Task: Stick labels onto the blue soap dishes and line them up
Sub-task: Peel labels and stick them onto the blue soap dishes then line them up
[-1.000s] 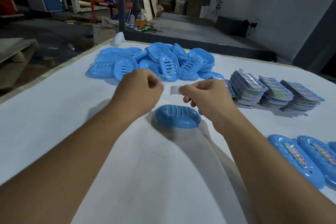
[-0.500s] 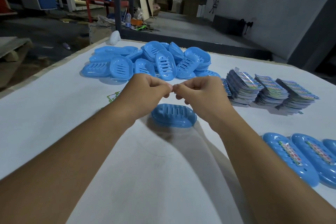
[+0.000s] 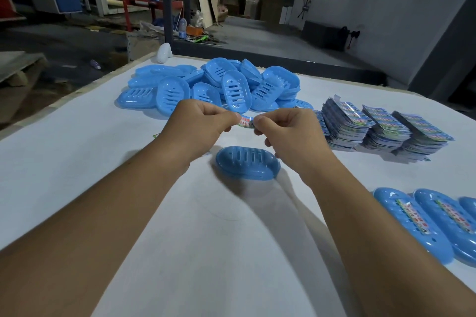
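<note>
Both hands, left (image 3: 198,127) and right (image 3: 288,134), pinch label (image 3: 246,122) ends; soap dish (image 3: 247,163) below.

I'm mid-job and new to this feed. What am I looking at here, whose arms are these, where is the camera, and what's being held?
No machine here: a person's bare arms, seen from a camera worn on their head, looking down. The left hand and right hand pinch the two ends of a small printed label above one soap dish lying on the white table. Behind is a pile of unlabelled dishes, to the right stacks of labels, and nearer right a row of labelled dishes.
</note>
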Motion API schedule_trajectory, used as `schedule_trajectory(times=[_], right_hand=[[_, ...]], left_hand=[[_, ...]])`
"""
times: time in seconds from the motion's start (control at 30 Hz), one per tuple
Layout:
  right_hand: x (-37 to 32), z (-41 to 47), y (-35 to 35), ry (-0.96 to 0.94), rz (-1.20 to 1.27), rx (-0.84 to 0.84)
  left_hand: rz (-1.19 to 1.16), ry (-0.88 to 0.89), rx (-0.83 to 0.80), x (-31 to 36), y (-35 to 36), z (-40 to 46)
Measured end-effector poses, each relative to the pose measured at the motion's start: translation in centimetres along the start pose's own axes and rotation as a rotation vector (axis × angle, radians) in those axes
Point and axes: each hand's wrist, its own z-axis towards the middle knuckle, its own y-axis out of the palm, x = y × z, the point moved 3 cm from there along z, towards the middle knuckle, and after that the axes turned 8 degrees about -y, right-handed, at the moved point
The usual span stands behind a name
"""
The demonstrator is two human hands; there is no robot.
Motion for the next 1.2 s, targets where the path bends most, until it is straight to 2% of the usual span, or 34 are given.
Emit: schedule_trajectory(times=[0.07,0.3,0.57,0.8,1.2], right_hand=[[0.5,0.2,-0.4,0.041,-0.043,0.029],[0.5,0.3,-0.5,0.094,-0.040,-0.034],[0.9,0.1,-0.9,0.242,-0.100,-0.167],[1.3,0.1,-1.2,0.252,-0.272,-0.238],[1.4,0.2,-1.0,0.180,-0.450,-0.232]], left_hand=[[0.000,-0.021,0.019,0.0,0.0,0.1],[0.011,-0.043,0.012,-0.4,0.2,0.3],[0.187,-0.049,0.010,-1.7,0.7,0.8],[0.331,0.010,0.001,-2.0,0.8,0.5],[0.496,0.068,0.045,-1.6,1.4,-0.2]])
